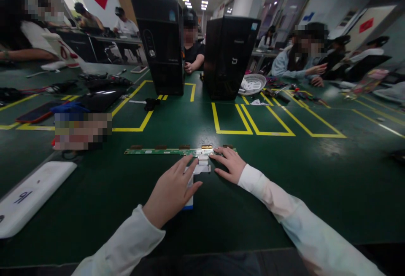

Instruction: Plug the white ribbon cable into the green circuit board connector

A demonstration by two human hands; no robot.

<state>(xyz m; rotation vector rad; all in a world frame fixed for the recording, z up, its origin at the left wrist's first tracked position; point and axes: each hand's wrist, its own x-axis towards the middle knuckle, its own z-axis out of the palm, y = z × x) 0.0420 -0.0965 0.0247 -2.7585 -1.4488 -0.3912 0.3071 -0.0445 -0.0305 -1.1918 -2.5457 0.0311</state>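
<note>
Holding the left hand [172, 189] and right hand [232, 164] loosely spread, gripping nothing, at a long, narrow green circuit board [167, 151] with brown edge tabs [160, 147], laid crosswise on the dark green tabletop [284, 175]. Cannot tell, for the left, touching from hovering. Could skew the board by pushing unevenly; could crease the flat white ribbon cable with a blue end [190, 200], partly hidden below the left hand, by dragging across; could bend the tabs by pressing carelessly
</note>
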